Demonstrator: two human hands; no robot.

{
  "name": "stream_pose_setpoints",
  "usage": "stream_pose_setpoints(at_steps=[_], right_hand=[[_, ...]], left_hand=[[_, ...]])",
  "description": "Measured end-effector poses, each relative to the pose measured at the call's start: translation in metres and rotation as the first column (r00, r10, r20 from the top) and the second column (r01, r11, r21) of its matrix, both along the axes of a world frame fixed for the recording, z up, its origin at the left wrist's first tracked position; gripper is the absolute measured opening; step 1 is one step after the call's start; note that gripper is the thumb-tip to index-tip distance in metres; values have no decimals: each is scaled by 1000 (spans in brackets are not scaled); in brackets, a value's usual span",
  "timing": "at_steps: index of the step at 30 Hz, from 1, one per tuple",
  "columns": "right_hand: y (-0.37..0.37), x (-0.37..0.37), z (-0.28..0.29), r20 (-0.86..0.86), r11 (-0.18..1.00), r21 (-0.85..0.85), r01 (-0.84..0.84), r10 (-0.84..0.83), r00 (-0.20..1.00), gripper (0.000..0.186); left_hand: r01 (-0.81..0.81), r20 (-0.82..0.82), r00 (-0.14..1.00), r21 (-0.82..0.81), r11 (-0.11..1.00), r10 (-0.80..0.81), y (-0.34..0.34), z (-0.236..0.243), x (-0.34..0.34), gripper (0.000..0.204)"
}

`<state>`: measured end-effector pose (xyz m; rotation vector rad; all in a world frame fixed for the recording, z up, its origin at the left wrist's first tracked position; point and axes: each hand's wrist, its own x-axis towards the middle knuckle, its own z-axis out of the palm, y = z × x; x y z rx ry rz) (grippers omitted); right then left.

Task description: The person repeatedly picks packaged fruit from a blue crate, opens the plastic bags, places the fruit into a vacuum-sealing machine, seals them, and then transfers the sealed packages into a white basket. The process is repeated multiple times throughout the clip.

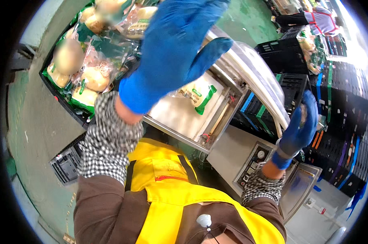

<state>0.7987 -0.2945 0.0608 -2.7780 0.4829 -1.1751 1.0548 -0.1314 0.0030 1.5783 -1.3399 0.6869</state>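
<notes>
My left hand (172, 57), in a blue glove, is raised over the machine with its fingers stretched out and nothing seen in it. Beneath it, a clear, green-edged packet of pale food (196, 93) lies on the white bed of a vacuum sealer (180, 122), partly hidden by the hand. The sealer's clear lid (259, 67) stands raised, its white rim running down towards my right hand (300, 128). That gloved hand has its fingers curled beside the rim's lower end. Something glossy shows between the fingers, too small to name.
At left, a black crate (64, 103) is filled with similar packets (96, 77). A control panel with a gauge (255, 160) is on the machine's front. Stacked black crates (338, 122) rise at right. Another person (320, 22) is at the far right.
</notes>
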Motion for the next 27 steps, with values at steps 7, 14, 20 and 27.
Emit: stream_pose_setpoints(at_steps=[7, 14, 20, 27], right_hand=[[-9, -101, -75, -349, 751, 629, 201, 42, 936, 43], [128, -150, -231, -657, 784, 341, 519, -196, 728, 82], [149, -168, -325, -680, 748, 416, 517, -121, 723, 100], [147, -172, -340, -706, 738, 423, 526, -96, 702, 109]], left_hand=[[-36, -14, 999, 457, 889, 48, 48, -21, -56, 32], [-50, -3, 996, 825, 563, 94, 155, -135, -117, 37], [6, -7, 1000, 1000, 18, 18, 177, -220, -136, 86], [30, -30, 1000, 998, -59, -2, 174, -227, -138, 97]])
